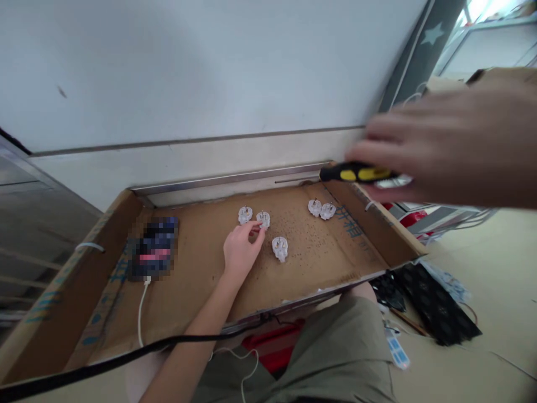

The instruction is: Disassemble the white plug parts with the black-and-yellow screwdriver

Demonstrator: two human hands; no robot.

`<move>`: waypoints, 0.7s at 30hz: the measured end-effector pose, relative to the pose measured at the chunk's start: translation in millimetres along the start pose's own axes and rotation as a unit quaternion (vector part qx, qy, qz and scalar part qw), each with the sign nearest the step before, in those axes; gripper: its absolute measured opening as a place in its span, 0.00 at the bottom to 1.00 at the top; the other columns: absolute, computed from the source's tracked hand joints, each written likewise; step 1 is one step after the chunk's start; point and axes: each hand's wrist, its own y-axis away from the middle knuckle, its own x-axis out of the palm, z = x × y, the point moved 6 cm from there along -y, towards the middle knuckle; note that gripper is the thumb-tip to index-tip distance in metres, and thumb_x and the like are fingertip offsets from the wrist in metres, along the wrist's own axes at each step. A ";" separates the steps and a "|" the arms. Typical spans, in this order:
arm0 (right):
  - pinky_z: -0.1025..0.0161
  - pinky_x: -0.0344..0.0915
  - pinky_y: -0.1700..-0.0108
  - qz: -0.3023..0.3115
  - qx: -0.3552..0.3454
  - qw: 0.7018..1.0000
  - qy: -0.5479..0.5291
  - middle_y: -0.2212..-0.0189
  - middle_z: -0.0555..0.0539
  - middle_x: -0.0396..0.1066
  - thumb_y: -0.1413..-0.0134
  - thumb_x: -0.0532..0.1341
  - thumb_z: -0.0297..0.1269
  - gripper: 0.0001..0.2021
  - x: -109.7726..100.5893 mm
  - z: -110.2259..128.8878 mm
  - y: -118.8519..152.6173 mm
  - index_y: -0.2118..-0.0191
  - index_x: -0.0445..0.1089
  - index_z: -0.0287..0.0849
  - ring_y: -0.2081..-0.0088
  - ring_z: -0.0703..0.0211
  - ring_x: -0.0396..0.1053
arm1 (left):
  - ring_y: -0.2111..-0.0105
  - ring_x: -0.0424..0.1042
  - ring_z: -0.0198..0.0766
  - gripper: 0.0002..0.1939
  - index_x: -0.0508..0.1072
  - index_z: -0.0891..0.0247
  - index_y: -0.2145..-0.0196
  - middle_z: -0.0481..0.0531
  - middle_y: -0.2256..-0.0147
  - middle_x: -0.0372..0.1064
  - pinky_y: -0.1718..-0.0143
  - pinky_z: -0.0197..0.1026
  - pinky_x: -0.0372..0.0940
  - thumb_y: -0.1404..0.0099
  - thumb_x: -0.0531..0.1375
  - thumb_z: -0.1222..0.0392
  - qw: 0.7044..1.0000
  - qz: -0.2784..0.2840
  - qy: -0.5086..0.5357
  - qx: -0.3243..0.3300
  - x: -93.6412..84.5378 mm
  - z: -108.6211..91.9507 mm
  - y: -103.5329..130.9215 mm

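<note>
My left hand (pixel 240 250) rests on the cardboard sheet (pixel 319 257), its fingertips touching a white plug piece (pixel 263 219). Another white plug piece (pixel 245 214) lies just left of it, and a third (pixel 279 248) sits to the right of my hand. Two more white plug pieces (pixel 321 209) lie together near the far right corner. My right hand (pixel 453 148) is raised close to the camera at the right, blurred, and grips a screwdriver (pixel 359 173) with a yellow and black handle.
A blurred-out phone (pixel 154 247) lies on the cardboard's left part with a white cable (pixel 141 313) plugged in. A black cable (pixel 126 355) crosses the near edge. A white wall rises behind. Dark patterned items (pixel 434 305) lie on the floor at right.
</note>
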 end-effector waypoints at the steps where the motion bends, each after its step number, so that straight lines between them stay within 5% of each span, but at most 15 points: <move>1: 0.63 0.55 0.67 0.064 -0.082 0.994 0.013 0.65 0.46 0.70 0.52 0.56 0.58 0.21 18.0 14.6 12.5 0.68 0.69 0.43 0.62 0.65 0.67 | 0.69 0.73 0.38 0.08 0.74 0.58 0.62 0.48 0.70 0.74 0.65 0.39 0.65 0.38 0.58 0.57 1.000 0.000 -0.003 -0.005 -0.2 0.3 0.2; 3: 0.60 0.52 0.68 0.112 -0.167 0.979 0.025 0.67 0.46 0.68 0.57 0.62 0.54 0.19 54.4 36.0 51.4 0.63 0.68 0.45 0.65 0.61 0.65 | 0.70 0.73 0.38 0.08 0.74 0.58 0.62 0.47 0.71 0.74 0.66 0.39 0.65 0.38 0.58 0.57 1.000 0.001 -0.008 -0.007 -0.4 -0.3 0.7; 7: 0.59 0.55 0.66 0.105 -0.100 0.989 0.019 0.68 0.46 0.67 0.54 0.61 0.45 0.14 115.7 42.1 130.4 0.62 0.65 0.42 0.67 0.58 0.64 | 0.68 0.73 0.40 0.07 0.73 0.58 0.62 0.48 0.68 0.75 0.65 0.41 0.64 0.38 0.57 0.58 0.999 0.000 -0.035 0.006 -0.5 -4.1 1.0; 11: 0.60 0.57 0.67 0.099 -0.001 0.995 -0.007 0.70 0.46 0.66 0.51 0.58 0.41 0.12 151.6 36.4 171.6 0.64 0.63 0.39 0.68 0.56 0.64 | 0.67 0.73 0.41 0.07 0.73 0.58 0.62 0.48 0.66 0.75 0.65 0.41 0.64 0.39 0.57 0.61 0.998 0.013 -0.055 0.010 1.9 -5.7 0.4; 15: 0.57 0.60 0.60 0.086 0.068 0.992 -0.070 0.60 0.40 0.66 0.48 0.56 0.43 0.17 168.2 62.1 163.5 0.55 0.64 0.37 0.59 0.51 0.64 | 0.67 0.73 0.40 0.09 0.73 0.57 0.61 0.47 0.68 0.75 0.65 0.41 0.64 0.40 0.57 0.62 0.999 0.035 -0.039 0.004 4.3 -2.6 0.3; 21: 0.53 0.60 0.51 0.089 0.087 0.971 -0.206 0.49 0.40 0.61 0.49 0.57 0.50 0.27 195.1 144.2 111.9 0.46 0.59 0.42 0.49 0.52 0.60 | 0.67 0.73 0.39 0.10 0.72 0.55 0.59 0.46 0.68 0.75 0.64 0.41 0.65 0.39 0.57 0.61 0.998 0.060 -0.006 -0.001 4.9 2.7 0.8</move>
